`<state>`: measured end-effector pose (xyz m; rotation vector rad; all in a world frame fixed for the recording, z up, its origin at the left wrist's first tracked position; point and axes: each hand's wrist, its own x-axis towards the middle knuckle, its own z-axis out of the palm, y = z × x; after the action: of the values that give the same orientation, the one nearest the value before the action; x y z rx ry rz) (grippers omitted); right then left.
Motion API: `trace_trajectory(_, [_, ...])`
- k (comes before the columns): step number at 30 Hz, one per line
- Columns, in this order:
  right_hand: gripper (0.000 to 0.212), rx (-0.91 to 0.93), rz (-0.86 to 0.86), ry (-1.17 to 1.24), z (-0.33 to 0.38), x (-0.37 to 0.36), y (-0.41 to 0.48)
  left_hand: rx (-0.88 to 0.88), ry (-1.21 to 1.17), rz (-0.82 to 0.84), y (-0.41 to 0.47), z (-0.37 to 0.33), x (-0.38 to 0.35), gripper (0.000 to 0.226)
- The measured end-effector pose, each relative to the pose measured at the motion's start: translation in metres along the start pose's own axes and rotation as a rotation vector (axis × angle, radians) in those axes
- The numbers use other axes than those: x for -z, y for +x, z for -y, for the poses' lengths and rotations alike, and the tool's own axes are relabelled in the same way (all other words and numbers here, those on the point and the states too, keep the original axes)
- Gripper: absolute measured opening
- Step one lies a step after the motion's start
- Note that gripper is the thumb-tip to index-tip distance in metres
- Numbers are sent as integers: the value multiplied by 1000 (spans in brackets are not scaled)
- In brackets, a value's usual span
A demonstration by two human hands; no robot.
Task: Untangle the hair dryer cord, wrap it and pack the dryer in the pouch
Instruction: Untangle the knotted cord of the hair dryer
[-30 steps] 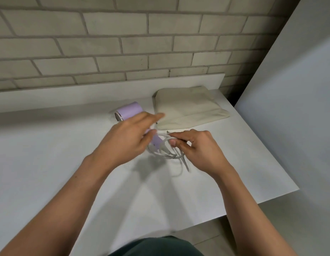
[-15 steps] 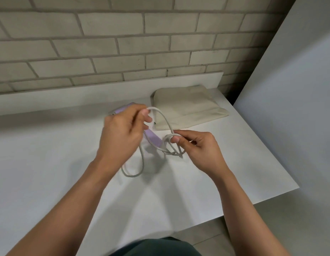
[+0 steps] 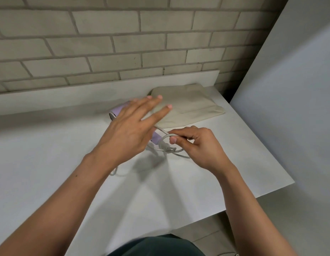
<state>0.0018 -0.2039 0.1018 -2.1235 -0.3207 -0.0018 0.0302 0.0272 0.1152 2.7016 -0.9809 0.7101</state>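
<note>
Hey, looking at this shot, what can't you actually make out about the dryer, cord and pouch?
Hair dryer: head view, mostly covered by the left hand; only lilac ends show.
Cord: its plug and full path hidden under both hands; right hand pinches a loop.
Pouch: opening not discernible; blurred left fingers overlap its near corner.

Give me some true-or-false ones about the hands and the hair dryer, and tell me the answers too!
1. The right hand pinches the cord. True.
2. The hair dryer is inside the pouch. False: it lies on the table, outside the pouch.
3. The left hand has its fingers stretched out. True.
4. The hair dryer is green. False: it is purple.
</note>
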Motion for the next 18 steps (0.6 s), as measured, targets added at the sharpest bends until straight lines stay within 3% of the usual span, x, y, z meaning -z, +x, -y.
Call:
trace_trajectory(3, [20,20,-9,-17,1,1,0,-93,17,-3,1,-4,-11,28])
trace_trajectory(6, [21,22,-33,20,0,2,1,-28,12,-37,-3,-9,-17,13])
trace_trajectory(9, [20,-9,-62,77,-2,0,1,126,-28,-135,-4,-18,-10,26])
trace_trajectory(11, [19,-21,-73,121,-3,-2,1,249,-97,-246,-2,-22,-1,20])
trace_trajectory(15, [13,-56,-92,136,-8,-5,1,619,-469,-347,-2,-20,17,15])
trace_trajectory(18, [15,-77,-92,136,-10,-5,1,731,-508,-276,-6,-5,19,14])
